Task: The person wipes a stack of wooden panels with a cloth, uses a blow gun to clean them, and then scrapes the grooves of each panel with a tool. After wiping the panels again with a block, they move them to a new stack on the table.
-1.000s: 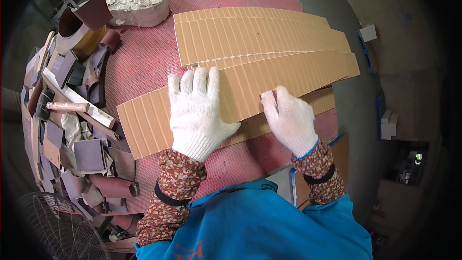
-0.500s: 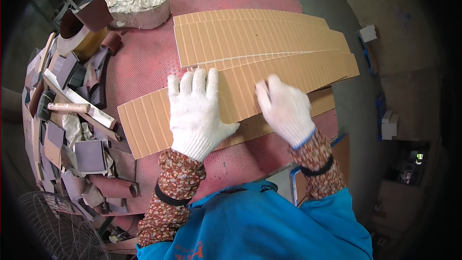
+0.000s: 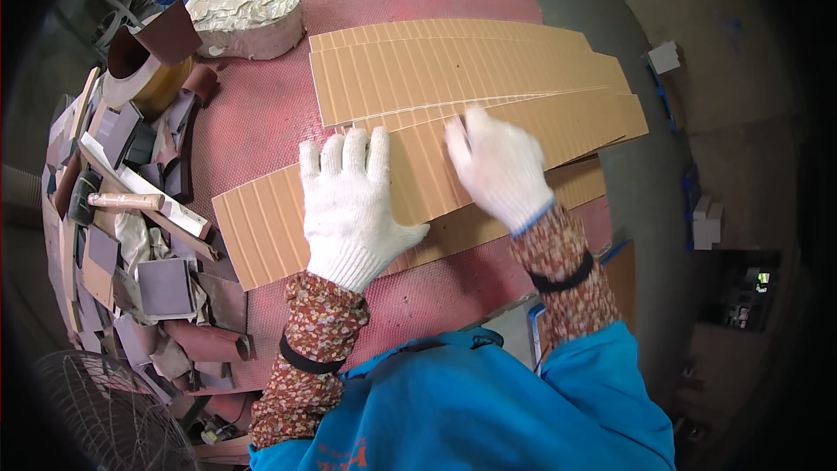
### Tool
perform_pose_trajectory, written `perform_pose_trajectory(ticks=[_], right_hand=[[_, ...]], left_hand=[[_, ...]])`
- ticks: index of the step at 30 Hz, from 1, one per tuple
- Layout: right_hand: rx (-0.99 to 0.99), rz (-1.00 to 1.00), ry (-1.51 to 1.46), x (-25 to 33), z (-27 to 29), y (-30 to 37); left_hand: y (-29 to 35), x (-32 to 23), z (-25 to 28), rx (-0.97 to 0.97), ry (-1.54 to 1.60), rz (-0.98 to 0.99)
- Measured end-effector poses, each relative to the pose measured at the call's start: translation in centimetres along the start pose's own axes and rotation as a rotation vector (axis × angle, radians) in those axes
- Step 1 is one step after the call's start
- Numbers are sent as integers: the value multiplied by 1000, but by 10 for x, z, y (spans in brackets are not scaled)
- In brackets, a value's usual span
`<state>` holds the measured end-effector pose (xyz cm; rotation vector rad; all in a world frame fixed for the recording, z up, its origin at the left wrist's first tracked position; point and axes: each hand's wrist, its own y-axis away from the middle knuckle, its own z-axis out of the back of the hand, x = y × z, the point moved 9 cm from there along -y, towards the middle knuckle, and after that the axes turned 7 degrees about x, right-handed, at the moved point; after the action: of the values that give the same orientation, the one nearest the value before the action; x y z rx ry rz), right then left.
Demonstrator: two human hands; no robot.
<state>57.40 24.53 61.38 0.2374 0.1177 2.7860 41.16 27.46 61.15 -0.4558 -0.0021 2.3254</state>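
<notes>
A grooved, light-brown panel (image 3: 261,227) with a curved outline lies slantwise across the red table. Spread flat on it, my left hand (image 3: 347,201) in a white knit glove presses down with its fingers pointing away from me. My right hand (image 3: 501,161), gloved alike, is closed near the panel's far edge, a little blurred. Something small and dark may be pinched in its fingers, but I cannot make it out. Beyond lie more grooved panels (image 3: 462,61), overlapping one another, and part of another panel (image 3: 580,183) shows beneath on the near side.
The red textured table top (image 3: 253,131) carries a heap of sandpaper pieces (image 3: 166,288) and wood strips on the left. A wooden-handled tool (image 3: 126,201) lies on it. Behind stand a sandpaper roll (image 3: 144,78) and a foil-topped block (image 3: 246,17). A wire-guarded fan (image 3: 105,410) is near left.
My right hand has moved away from me and slightly left across the panel, toward its far edge. My left hand stays flat in nearly the same place.
</notes>
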Motion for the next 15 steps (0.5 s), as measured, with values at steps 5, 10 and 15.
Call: perform_pose_trajectory(ticks=[5, 10, 15], right_hand=[[-39, -33, -113, -29, 2, 77], [-19, -79, -119, -34, 5, 82], [-46, -29, -115, -31, -3, 72]], left_hand=[[0, -4, 5, 19, -2, -6], [-1, -3, 3, 19, -27, -6], [0, -1, 0, 21, 1, -7]])
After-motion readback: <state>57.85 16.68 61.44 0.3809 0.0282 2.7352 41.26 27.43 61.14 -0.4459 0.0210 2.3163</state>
